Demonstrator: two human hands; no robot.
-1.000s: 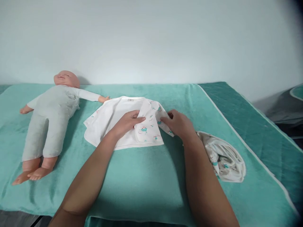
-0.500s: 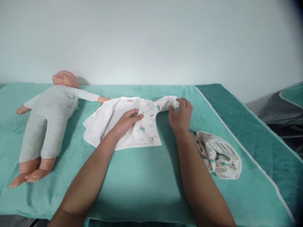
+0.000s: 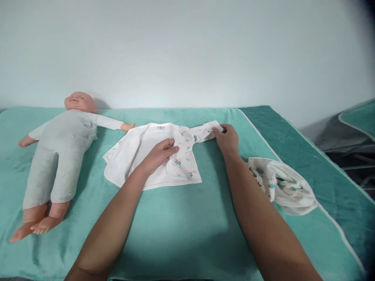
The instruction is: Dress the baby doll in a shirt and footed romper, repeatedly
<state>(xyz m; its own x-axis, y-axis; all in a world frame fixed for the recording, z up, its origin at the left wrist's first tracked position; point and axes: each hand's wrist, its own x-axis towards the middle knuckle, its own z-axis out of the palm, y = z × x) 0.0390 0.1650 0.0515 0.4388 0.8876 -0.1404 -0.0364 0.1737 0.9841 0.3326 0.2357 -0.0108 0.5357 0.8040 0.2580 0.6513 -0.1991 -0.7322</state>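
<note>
A white baby shirt (image 3: 187,171) with small green and red prints lies spread on the green cover, its front open and one sleeve stretched to the right. My left hand (image 3: 159,156) is over the middle of the shirt, with thumb and fingers closed at the edge of the right-hand front flap. At the end of the outstretched sleeve, my right hand (image 3: 227,138) pinches the cuff between thumb and fingers. A baby doll (image 3: 66,132) in a pale cloth body lies on its back to the left, one hand close to the shirt's other side.
A crumpled bundle of white printed cloth (image 3: 288,191) lies beside my right forearm. The green cover (image 3: 175,234) has a white-piped edge on the right, with darker green fabric (image 3: 310,168) beyond. A pale wall (image 3: 175,50) rises behind.
My right hand has closed on the sleeve's cuff and straightened it a little. The cloth bundle has shifted to the right beside my forearm. My left hand stays at the front flap.
</note>
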